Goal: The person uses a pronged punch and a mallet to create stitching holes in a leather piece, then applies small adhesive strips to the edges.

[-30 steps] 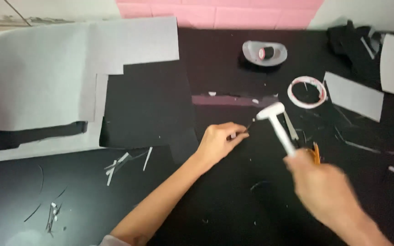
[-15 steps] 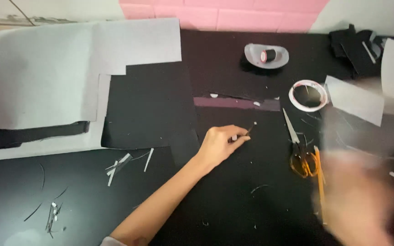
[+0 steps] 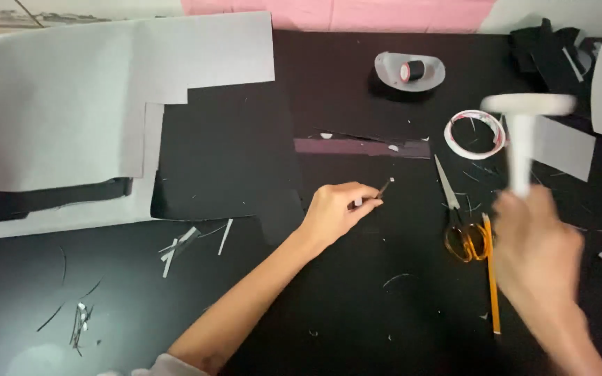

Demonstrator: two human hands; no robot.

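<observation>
Since half a second ago the right hand (image 3: 534,244) has swung back in at four o'clock, blurred, fingers wrapped around the handle of a white mallet (image 3: 524,132) raised head-up. Nearest, a yellow pencil (image 3: 490,275) lies just beside that hand, with orange-handled scissors (image 3: 458,219) touching its upper end. At centre, the left hand (image 3: 334,209) stays put on the black table (image 3: 357,306), fingertips pinched together on a small thin punch (image 3: 383,189) tilted toward one o'clock. Beyond it lies a dark purple strip (image 3: 360,147). At two o'clock sits a tape ring (image 3: 474,134); at twelve, a thread spool (image 3: 412,70). Grey sheets (image 3: 71,97) cover ten o'clock.
</observation>
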